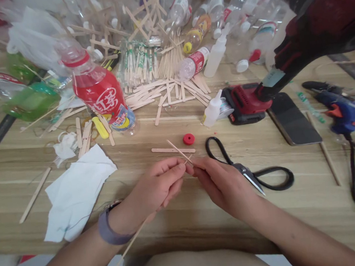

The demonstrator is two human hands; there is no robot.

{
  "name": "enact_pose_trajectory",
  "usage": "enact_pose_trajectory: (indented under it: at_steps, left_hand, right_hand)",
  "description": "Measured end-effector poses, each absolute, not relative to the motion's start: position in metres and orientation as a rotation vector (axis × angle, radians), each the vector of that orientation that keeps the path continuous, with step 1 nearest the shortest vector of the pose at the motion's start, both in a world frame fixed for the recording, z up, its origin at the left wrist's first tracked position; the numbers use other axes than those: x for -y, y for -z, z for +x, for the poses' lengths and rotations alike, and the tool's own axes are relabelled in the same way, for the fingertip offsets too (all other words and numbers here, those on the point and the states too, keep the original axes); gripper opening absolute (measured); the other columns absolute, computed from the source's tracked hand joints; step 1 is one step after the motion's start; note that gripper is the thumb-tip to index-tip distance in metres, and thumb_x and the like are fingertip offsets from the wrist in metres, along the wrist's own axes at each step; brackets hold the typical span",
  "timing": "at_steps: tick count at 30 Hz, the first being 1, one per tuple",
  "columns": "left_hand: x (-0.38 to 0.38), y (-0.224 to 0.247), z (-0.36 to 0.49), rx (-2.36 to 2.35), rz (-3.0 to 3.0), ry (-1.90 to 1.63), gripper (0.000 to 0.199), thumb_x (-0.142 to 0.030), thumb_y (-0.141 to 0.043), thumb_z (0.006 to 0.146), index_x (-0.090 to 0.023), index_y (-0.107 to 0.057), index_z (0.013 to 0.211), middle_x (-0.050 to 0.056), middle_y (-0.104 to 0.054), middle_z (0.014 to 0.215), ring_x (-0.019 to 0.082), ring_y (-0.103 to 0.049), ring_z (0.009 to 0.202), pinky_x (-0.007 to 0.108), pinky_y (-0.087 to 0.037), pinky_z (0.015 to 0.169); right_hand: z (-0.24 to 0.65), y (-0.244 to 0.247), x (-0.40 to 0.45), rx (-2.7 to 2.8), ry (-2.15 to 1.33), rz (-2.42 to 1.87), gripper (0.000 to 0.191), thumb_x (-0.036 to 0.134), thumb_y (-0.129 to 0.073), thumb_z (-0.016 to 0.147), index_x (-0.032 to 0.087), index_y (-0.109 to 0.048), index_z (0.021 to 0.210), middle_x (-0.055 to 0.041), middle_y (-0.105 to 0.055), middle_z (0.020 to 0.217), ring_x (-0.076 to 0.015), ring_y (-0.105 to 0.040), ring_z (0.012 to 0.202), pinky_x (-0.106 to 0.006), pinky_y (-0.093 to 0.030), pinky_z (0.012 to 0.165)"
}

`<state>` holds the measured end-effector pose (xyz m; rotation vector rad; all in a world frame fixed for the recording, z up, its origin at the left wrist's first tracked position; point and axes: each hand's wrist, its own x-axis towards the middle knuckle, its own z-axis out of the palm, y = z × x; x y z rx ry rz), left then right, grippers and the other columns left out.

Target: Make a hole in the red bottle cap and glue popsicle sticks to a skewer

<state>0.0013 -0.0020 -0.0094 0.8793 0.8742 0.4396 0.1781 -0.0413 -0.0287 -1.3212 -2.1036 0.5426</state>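
Observation:
My left hand [157,183] is closed around a long bamboo skewer [134,240], which runs from below the wrist up through the fingers. At the fingertips its tip crosses a short thin wooden stick [178,150]. My right hand [222,183] pinches that short stick at its lower end, fingertips close to the left ones. The exact contact is partly hidden by the fingers. Just beyond lie a flat craft stick [173,150] and a red bottle cap [188,139] with a hole in it. Black-handled scissors [246,172] rest beside my right hand.
A red tea bottle [99,88] stands at left, above white paper [79,194]. Craft sticks and plastic bottles crowd the back. To the right are a glue bottle [212,110], a cordless drill [247,104], a phone [294,118] and a blue glue gun [343,111].

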Motion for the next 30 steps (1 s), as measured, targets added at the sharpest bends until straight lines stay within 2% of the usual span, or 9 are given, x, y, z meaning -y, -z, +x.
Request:
enact_pose_trajectory:
  at_steps: [10,15,19,24,27,30]
  left_hand:
    - [0.002,0.013,0.001,-0.842,0.826,-0.436,0.022,-0.034,-0.045,0.094,-0.019,-0.058,0.083,-0.012,-0.029,0.034,0.005,-0.015,0.029,0.021,-0.011,0.034]
    - [-0.001,0.009,0.000,-0.843,0.843,-0.477,0.022,-0.033,-0.044,0.094,-0.019,-0.057,0.083,-0.011,-0.034,0.035,0.005,-0.018,0.030,0.019,-0.014,0.034]
    - [-0.008,0.001,-0.006,-0.877,0.782,-0.622,0.021,-0.027,-0.044,0.093,-0.016,-0.058,0.082,-0.009,-0.039,0.040,0.003,-0.020,0.031,0.016,-0.018,0.035]
    - [-0.014,-0.005,-0.013,-0.818,0.660,-0.654,0.020,-0.022,-0.044,0.091,-0.015,-0.059,0.080,-0.008,-0.043,0.044,0.002,-0.023,0.032,0.013,-0.020,0.034]
    - [-0.015,-0.005,-0.017,-0.768,0.652,-0.612,0.020,-0.021,-0.043,0.091,-0.016,-0.060,0.080,-0.007,-0.044,0.042,0.003,-0.025,0.032,0.014,-0.024,0.035]
    - [-0.015,-0.005,-0.019,-0.744,0.685,-0.596,0.021,-0.023,-0.043,0.091,-0.016,-0.061,0.083,-0.007,-0.044,0.040,0.005,-0.024,0.032,0.015,-0.023,0.035]
  right_hand:
    - [0.175,0.030,0.041,2.072,-0.559,-1.299,0.014,0.015,-0.041,0.096,0.019,-0.054,0.097,-0.0043,-0.067,0.084,-0.0150,-0.065,0.070,-0.024,-0.047,0.060]
    - [0.181,0.027,0.036,2.003,-0.607,-1.347,0.018,0.019,-0.042,0.097,0.020,-0.059,0.104,-0.0040,-0.069,0.089,-0.0154,-0.067,0.078,-0.025,-0.049,0.066]
    - [0.191,0.028,0.025,1.991,-0.399,-1.410,0.019,0.022,-0.045,0.097,0.017,-0.063,0.102,-0.0068,-0.068,0.088,-0.0182,-0.063,0.082,-0.028,-0.048,0.070]
    - [0.183,0.029,0.009,2.442,-0.113,-1.525,0.021,0.016,-0.048,0.094,0.016,-0.068,0.091,-0.0107,-0.066,0.091,-0.0231,-0.055,0.084,-0.035,-0.043,0.075]
    - [0.170,0.027,-0.001,2.594,0.004,-1.597,0.020,0.012,-0.049,0.092,0.017,-0.069,0.092,-0.0112,-0.065,0.096,-0.0232,-0.052,0.083,-0.034,-0.038,0.070]
    - [0.160,0.023,-0.008,2.677,0.033,-1.586,0.021,0.008,-0.049,0.090,0.016,-0.068,0.086,-0.0111,-0.064,0.089,-0.0235,-0.052,0.084,-0.033,-0.034,0.066]
